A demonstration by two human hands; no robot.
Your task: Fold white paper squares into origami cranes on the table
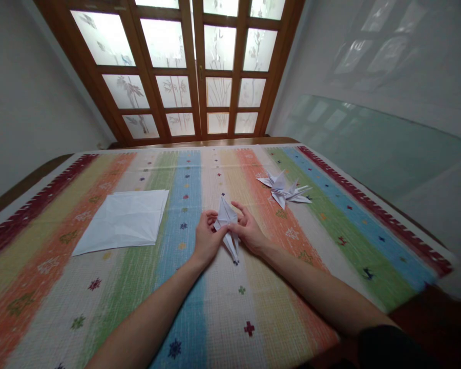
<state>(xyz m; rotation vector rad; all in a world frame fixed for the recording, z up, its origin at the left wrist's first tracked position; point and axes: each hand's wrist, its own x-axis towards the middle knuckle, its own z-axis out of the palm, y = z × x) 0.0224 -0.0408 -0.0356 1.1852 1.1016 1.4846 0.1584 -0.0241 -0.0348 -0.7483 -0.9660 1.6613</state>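
Between my two hands is a folded white paper (226, 211), a long narrow diamond with one tip pointing away and the other toward me. My left hand (208, 237) grips its left side, thumb pressed on the front. From the right, my right hand (250, 231) holds it with the thumb on the middle and some fingers raised behind the edge. Farther right lie folded white paper cranes (286, 190), close together with pointed wings and tips. To the left rests a stack of white paper sheets (125, 220).
A striped, patterned tablecloth (184, 302) covers the table, whose brown edge (26, 179) shows at the left. Behind the table stand wooden doors (195, 77) with frosted panes. A glass panel (372, 138) leans along the right wall.
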